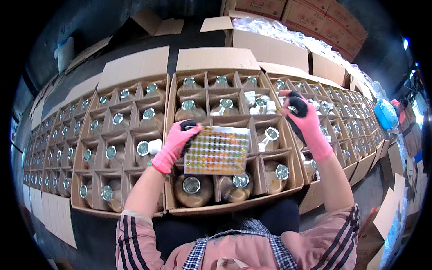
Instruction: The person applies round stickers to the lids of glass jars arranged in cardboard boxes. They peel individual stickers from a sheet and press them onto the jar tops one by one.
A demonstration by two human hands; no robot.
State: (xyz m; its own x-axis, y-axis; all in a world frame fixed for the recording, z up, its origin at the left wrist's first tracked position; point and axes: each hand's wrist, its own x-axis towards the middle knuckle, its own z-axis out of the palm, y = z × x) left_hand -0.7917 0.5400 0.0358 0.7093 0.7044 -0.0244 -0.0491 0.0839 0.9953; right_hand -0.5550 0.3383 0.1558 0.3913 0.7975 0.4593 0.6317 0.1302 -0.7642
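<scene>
The left hand (176, 143), in a pink glove, is closed on the left edge of a sheet of small round stickers (217, 150), holding it flat over the middle of an open cardboard box (234, 209) of capped brown bottles (193, 189). The right hand (302, 118) is raised over the box's right side, fingers pinched together; what they pinch cannot be told.

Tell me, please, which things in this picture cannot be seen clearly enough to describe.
- Head view: what the right hand pinches; its black fingertips cover it.
- Head view: the designs on the sticker sheet held by the left hand; too small.
- Head view: the bottle under the sheet; its upper part is hidden.
- Head view: the far boxes of bottles at the left rim; bent and tiny.
</scene>
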